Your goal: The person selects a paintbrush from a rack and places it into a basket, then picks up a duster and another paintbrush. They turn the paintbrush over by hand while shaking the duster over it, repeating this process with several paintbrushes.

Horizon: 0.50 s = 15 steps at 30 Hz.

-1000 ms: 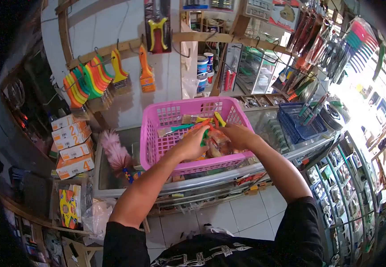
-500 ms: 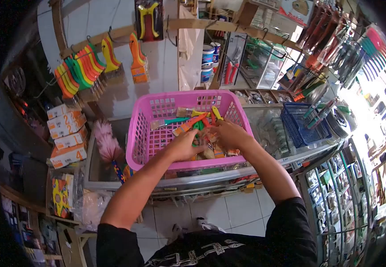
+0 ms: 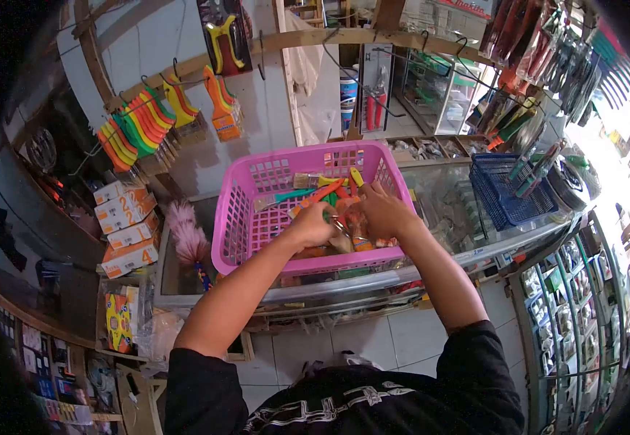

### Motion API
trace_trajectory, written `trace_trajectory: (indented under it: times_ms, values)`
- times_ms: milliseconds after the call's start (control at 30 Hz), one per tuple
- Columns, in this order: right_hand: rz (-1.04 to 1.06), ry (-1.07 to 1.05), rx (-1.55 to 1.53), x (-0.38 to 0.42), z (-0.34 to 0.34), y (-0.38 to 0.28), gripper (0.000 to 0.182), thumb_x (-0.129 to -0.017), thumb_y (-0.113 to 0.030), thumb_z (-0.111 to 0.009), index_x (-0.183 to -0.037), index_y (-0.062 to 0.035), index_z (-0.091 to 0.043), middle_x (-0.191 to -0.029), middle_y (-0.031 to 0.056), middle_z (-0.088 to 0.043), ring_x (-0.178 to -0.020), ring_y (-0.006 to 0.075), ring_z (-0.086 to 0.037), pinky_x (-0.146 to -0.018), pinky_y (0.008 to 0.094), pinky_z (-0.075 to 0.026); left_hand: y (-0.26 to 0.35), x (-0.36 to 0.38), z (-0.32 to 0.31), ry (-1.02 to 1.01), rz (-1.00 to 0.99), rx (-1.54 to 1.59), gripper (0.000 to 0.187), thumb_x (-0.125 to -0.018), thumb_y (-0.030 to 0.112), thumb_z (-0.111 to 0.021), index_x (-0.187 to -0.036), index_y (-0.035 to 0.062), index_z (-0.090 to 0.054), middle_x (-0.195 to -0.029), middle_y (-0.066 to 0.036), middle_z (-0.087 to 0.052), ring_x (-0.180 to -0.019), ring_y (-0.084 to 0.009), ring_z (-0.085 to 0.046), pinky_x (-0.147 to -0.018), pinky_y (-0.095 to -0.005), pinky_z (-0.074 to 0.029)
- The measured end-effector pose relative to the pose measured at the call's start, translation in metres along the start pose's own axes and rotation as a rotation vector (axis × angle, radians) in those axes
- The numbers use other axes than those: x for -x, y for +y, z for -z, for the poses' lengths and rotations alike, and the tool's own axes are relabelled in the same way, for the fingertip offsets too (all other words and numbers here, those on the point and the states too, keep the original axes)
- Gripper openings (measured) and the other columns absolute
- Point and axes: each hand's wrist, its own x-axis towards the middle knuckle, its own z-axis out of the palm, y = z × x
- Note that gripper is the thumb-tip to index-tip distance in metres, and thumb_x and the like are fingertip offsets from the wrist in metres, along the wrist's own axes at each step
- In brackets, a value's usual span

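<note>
Inside a pink plastic basket (image 3: 228, 239) on the glass counter lie several paintbrushes with coloured handles. My left hand (image 3: 313, 226) is closed, its fingers gripping a paintbrush (image 3: 342, 241) whose pale bristles point toward me. Close beside it, my right hand (image 3: 386, 213) has its fingers curled down among the brushes; what they hold is hidden. A yellow handle (image 3: 357, 177) sticks up just behind the right hand. Toward the basket's far side lie an orange-handled brush (image 3: 326, 190) and a teal-handled brush (image 3: 293, 196).
A blue basket (image 3: 507, 196) stands on the counter at right. At left are a pink feather duster (image 3: 186, 232) and stacked orange-and-white boxes (image 3: 128, 225). Paintbrushes (image 3: 137, 127) hang from a wooden rail (image 3: 307, 40) behind, with metal hooks jutting out. A display rack (image 3: 569, 304) stands at lower right.
The camera view has shifted slightly. My left hand has closed in around a brush whose metal band and bristles now show more; my right hand stays over the pile.
</note>
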Motion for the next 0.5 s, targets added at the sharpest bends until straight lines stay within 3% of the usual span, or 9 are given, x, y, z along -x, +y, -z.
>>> trace_trajectory:
  times_ms: [133, 333, 433, 500]
  values:
    - [0.060, -0.028, -0.048, -0.006, -0.006, 0.006, 0.076, -0.071, -0.021, -0.082, -0.143, -0.0129, -0.057, -0.158, 0.0261, -0.034, -0.142, 0.0451, -0.036, -0.115, 0.0518, -0.042, 0.010, 0.009, 0.023, -0.003, 0.125, 0.312, 0.039, -0.084, 0.017, -0.077, -0.119, 0.0008, -0.070, -0.096, -0.008, -0.071, -0.085, -0.0163, -0.068, -0.076, -0.0326, -0.053]
    - [0.216, -0.020, -0.144, 0.000, 0.002, 0.001, 0.092, -0.073, -0.037, -0.087, -0.151, -0.0076, -0.047, -0.156, 0.0242, -0.035, -0.144, 0.0463, -0.032, -0.119, 0.0518, -0.034, 0.014, 0.027, 0.061, 0.078, 0.125, 0.571, 0.033, -0.089, 0.013, -0.069, -0.118, -0.0017, -0.068, -0.102, -0.009, -0.071, -0.087, -0.0152, -0.070, -0.075, -0.0305, -0.061]
    - [0.133, 0.096, -0.240, 0.001, 0.003, -0.009, 0.091, -0.077, -0.036, -0.084, -0.153, -0.0068, -0.044, -0.156, 0.0216, -0.036, -0.143, 0.0438, -0.033, -0.118, 0.0513, -0.033, 0.008, 0.035, 0.073, 0.038, 0.120, 0.697, 0.026, -0.094, 0.014, -0.064, -0.115, -0.0007, -0.067, -0.100, -0.008, -0.071, -0.088, -0.0149, -0.072, -0.076, -0.0293, -0.061]
    - [0.233, 0.257, -0.255, -0.003, 0.003, -0.009, 0.078, -0.083, -0.031, -0.079, -0.150, -0.0066, -0.048, -0.147, 0.0220, -0.047, -0.135, 0.0434, -0.044, -0.112, 0.0502, -0.039, 0.005, 0.038, 0.079, 0.003, 0.083, 0.809, 0.022, -0.098, 0.015, -0.060, -0.114, 0.0014, -0.066, -0.099, -0.008, -0.070, -0.087, -0.0155, -0.072, -0.078, -0.0293, -0.061]
